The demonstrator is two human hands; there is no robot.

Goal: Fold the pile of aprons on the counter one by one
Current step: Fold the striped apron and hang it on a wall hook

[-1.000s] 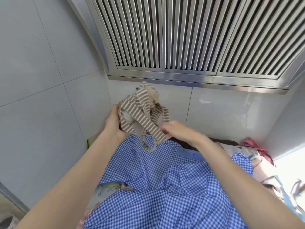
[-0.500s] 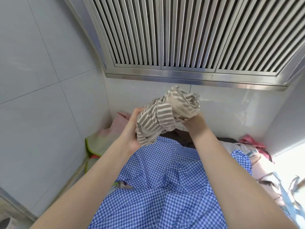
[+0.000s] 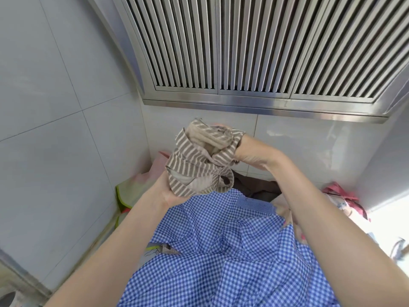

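The striped apron was held as a crumpled bundle in the air above the pile, in front of the tiled wall and below the steel hood. The left hand cupped the bundle from underneath at its 7 o'clock edge, fingers curled round the cloth. The right hand gripped it from 3 o'clock; the fingers of that hand were buried in the folds, so how tightly they closed could not be told, only that they held the cloth.

Below the bundle lay the blue checked apron, spread loose over the rest of the pile. A pink and green cloth sat at 9 o'clock against the wall, a dark cloth just behind the blue one, and a red strap at 3 o'clock. The worktop itself was hidden under the cloth.

The step in hand appeared to be opening out the striped apron for folding. To do it well:

1. Locate the bib edge or a hem; do not pull on a loop of strap, several of which were wound through the bundle.
2. Keep one hand fixed on the cloth while the other works out to a corner.
3. Draw the hands apart at equal height so that the cloth hangs free and the straps drop clear.
4. Hold the apron well above the blue checked apron, so that the pile is not dragged along.
5. Lay it flat only once both top corners are found
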